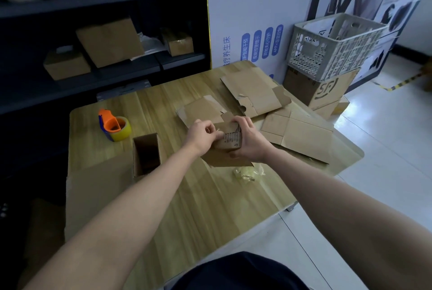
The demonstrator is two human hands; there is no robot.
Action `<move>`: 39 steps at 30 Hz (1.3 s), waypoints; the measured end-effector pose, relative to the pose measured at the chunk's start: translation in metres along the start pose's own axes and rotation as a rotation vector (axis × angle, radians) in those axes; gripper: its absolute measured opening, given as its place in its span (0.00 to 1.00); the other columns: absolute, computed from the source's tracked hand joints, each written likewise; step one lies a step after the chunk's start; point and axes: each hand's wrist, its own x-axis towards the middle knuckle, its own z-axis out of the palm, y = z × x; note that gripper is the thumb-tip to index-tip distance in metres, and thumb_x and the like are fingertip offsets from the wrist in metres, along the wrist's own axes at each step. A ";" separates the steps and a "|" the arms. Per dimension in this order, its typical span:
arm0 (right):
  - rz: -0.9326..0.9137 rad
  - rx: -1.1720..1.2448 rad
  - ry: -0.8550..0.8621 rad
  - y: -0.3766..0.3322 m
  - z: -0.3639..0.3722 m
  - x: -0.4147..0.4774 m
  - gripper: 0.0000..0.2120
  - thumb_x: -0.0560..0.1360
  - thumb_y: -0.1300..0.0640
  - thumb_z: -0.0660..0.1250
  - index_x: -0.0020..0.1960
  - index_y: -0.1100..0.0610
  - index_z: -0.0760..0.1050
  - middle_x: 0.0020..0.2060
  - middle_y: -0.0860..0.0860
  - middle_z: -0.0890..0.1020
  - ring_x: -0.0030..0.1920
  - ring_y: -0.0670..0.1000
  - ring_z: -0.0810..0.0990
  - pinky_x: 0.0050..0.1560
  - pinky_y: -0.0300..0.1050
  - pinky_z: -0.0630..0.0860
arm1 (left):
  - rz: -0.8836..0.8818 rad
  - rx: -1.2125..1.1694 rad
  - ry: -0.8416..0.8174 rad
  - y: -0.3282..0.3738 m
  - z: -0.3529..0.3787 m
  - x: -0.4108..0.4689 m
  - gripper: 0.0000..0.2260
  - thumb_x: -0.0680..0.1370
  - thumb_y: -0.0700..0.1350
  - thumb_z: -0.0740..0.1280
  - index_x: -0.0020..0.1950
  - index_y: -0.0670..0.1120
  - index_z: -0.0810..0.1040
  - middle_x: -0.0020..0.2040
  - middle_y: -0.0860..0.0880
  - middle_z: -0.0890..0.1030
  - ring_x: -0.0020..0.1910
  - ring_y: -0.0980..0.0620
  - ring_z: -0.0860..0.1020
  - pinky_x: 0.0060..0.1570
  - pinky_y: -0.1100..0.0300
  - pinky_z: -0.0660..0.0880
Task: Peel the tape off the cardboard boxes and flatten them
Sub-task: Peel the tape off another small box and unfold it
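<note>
A small brown cardboard box (230, 141) with dark print on one face sits near the middle of the wooden table (210, 196). My right hand (249, 141) grips its right side, fingers curled over the top. My left hand (202, 134) pinches at the box's upper left edge, where a thin strip of tape seems to lift. Under the box lies a flat cardboard piece (224, 160). A crumpled wad of clear tape (247, 174) lies just in front of it.
An open upright box (146, 155) stands to the left, with an orange tape dispenser (114, 126) behind it. Flattened boxes (299, 136) are piled at the table's back right. A white crate (332, 44) sits on cartons on the floor. Dark shelves hold more boxes.
</note>
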 end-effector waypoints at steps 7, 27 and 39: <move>0.077 0.090 0.019 0.016 -0.015 -0.005 0.45 0.61 0.53 0.80 0.69 0.53 0.57 0.59 0.48 0.62 0.60 0.50 0.66 0.59 0.45 0.73 | -0.161 -0.784 0.127 0.000 0.000 0.000 0.12 0.75 0.33 0.68 0.34 0.43 0.71 0.27 0.54 0.79 0.31 0.57 0.80 0.38 0.62 0.76; 0.261 -0.533 0.086 0.065 -0.064 -0.016 0.43 0.61 0.52 0.77 0.69 0.52 0.57 0.65 0.53 0.66 0.68 0.57 0.62 0.72 0.60 0.52 | -0.473 -0.810 0.523 -0.001 0.031 0.022 0.14 0.76 0.28 0.60 0.36 0.46 0.69 0.38 0.47 0.77 0.37 0.51 0.76 0.33 0.67 0.74; 0.416 -0.415 0.227 0.110 -0.101 -0.033 0.42 0.60 0.49 0.76 0.67 0.56 0.58 0.62 0.55 0.67 0.63 0.59 0.65 0.66 0.56 0.64 | -0.007 -0.102 0.319 0.000 0.105 0.019 0.04 0.77 0.35 0.64 0.44 0.43 0.73 0.46 0.48 0.73 0.38 0.57 0.71 0.34 0.73 0.68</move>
